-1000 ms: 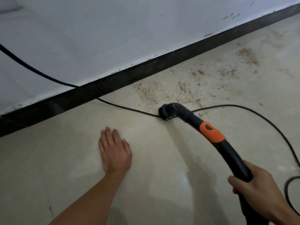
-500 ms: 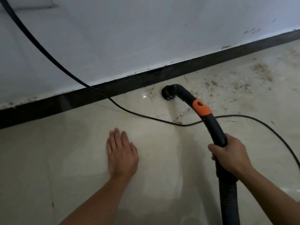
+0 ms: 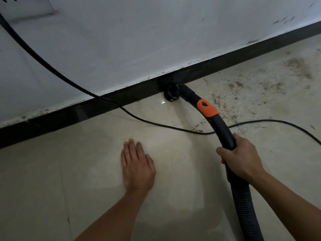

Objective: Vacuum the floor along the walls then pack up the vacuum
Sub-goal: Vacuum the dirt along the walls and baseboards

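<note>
One black power cord (image 3: 52, 66) slants down the white wall (image 3: 139, 40) from the upper left. It crosses the single dark skirting board (image 3: 69, 115) and trails rightward over the pale tiled floor (image 3: 52, 188), passing the vacuum's tube on its way to the right edge.

Both of the person's hands are in view. The left hand (image 3: 137, 169) lies palm-down on the tile, fingers straight and close together, holding nothing.

Right of it, one round black nozzle (image 3: 172, 93) sits on the floor, pressed up against the foot of the skirting board. It caps a curved black tube (image 3: 224, 131) that carries one orange collar (image 3: 206, 108). The right hand (image 3: 241, 157) grips that tube lower down, fingers curled tightly round it, just above the point where the ribbed hose (image 3: 243, 206) begins and runs out of the bottom of the view.

Several patches of brown grit (image 3: 298, 66) speckle the tiles to the right of the nozzle. More crumbs lie beside the tube, near the cord.
</note>
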The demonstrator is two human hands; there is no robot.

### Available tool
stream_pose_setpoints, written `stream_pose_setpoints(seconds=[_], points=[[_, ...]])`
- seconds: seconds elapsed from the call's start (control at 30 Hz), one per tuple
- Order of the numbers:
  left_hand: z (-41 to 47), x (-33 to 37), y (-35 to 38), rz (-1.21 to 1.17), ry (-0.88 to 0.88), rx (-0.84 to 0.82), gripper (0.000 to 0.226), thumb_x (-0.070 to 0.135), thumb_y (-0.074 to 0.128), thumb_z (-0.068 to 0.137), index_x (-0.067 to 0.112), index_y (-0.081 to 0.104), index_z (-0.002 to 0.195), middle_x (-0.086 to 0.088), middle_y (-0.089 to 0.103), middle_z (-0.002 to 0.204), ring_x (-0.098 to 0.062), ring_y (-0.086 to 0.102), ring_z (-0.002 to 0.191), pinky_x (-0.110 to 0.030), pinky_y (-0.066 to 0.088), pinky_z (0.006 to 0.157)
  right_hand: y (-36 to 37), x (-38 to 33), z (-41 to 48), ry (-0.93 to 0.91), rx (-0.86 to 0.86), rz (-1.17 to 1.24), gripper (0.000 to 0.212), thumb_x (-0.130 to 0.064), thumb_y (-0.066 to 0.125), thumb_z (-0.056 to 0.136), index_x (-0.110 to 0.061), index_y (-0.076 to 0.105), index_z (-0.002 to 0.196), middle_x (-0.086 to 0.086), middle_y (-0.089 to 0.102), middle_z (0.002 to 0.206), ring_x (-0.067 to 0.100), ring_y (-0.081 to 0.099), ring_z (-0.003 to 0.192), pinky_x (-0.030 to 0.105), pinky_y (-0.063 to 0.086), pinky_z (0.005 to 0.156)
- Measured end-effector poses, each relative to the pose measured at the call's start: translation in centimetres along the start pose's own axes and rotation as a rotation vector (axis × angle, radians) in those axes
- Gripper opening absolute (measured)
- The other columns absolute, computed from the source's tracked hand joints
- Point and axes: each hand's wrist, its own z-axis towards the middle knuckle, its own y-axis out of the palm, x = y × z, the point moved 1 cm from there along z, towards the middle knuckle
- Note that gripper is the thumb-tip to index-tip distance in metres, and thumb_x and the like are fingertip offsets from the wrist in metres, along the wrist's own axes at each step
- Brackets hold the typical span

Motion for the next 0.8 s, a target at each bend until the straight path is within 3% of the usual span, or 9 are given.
stream_pose_setpoints(seconds=[0.13, 0.27, 0.53, 0.8], points=[[-0.1, -0.1, 0.0, -0.003, -0.001, 0.000, 0.054, 0.026, 0.035, 0.090, -0.004, 0.051, 0.132, -0.026, 0.041, 0.144, -0.041, 0.036, 0.135, -0.050, 0.027, 0.113, 0.9, -1.0, -0.9, -0.134, -0.090, -0.172, 0.022, -0.032, 0.072, 0.073, -0.026, 0.053, 0.082, -0.005, 0.063, 0.063, 0.015, 0.062, 0.057, 0.027, 0.043, 0.051], [0.0, -0.1, 0.0, -0.004, -0.001, -0.007, 0.054, 0.026, 0.035, 0.090, -0.004, 0.051, 0.132, -0.026, 0.041, 0.144, -0.041, 0.036, 0.135, -0.051, 0.028, 0.112, -1.0, -0.3, 0.1, -0.018, 0.016, -0.138, 0.022, -0.031, 0.073, 0.073, -0.022, 0.057, 0.085, -0.001, 0.067, 0.064, 0.023, 0.065, 0.064, 0.034, 0.052, 0.062], [-0.1, -0.1, -0.1, 0.001, -0.004, -0.040, 0.058, 0.030, 0.028, 0.091, -0.002, 0.048, 0.135, -0.025, 0.038, 0.146, -0.040, 0.032, 0.138, -0.050, 0.025, 0.114, -6.4, 3.7, -2.8, -0.039, -0.039, -0.320, 0.024, -0.025, 0.079, 0.070, -0.026, 0.055, 0.076, -0.003, 0.063, 0.051, 0.013, 0.064, 0.050, 0.032, 0.049, 0.050], [-0.2, -0.2, 0.1, -0.007, 0.002, -0.020, 0.060, 0.031, 0.027, 0.091, -0.003, 0.047, 0.136, -0.025, 0.038, 0.147, -0.039, 0.031, 0.138, -0.049, 0.024, 0.115, -6.6, 8.2, -8.3, 0.102, -0.092, -0.153, 0.022, -0.008, 0.077, 0.070, -0.019, 0.063, 0.084, 0.001, 0.068, 0.054, 0.012, 0.065, 0.046, 0.042, 0.056, 0.059]])
